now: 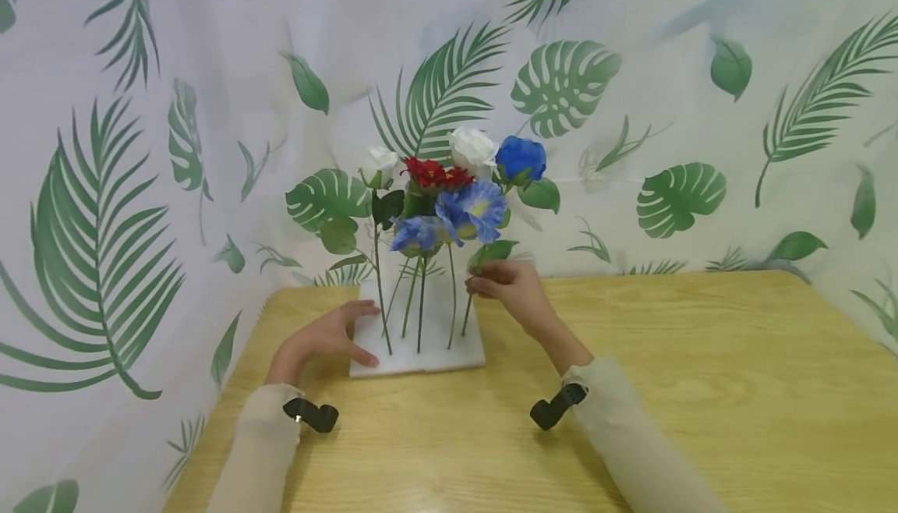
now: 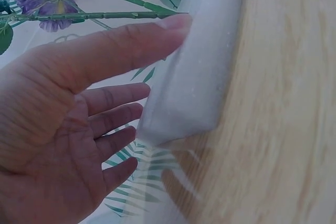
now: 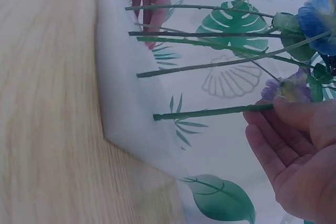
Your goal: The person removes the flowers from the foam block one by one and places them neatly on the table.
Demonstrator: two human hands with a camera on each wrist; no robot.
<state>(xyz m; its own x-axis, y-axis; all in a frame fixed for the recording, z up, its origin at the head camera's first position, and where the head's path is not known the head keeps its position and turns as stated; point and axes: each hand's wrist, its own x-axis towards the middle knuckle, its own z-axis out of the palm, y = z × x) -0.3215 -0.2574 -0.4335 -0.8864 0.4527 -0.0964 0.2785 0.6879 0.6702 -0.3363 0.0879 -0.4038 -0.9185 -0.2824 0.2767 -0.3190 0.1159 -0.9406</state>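
Several artificial flowers stand upright with their stems in a white foam board (image 1: 449, 361). Among them are a blue rose (image 1: 521, 159), white roses (image 1: 473, 150), red blooms (image 1: 425, 172) and ruffled light-blue flowers (image 1: 471, 210). My right hand (image 1: 515, 295) pinches the rightmost green flower stem (image 3: 205, 113) between thumb and fingers, below a leaf; its lower end meets the board. At the board's left side my left hand (image 1: 326, 337) is spread, thumb (image 2: 170, 27) on the foam near the front edge and the other fingers extended along the side.
The board lies on a wood-grain table (image 1: 652, 388) near its back edge. Behind and to the left hangs a pale curtain (image 1: 617, 22) printed with green leaves. A black strap mount (image 1: 312, 414) sits on each wrist.
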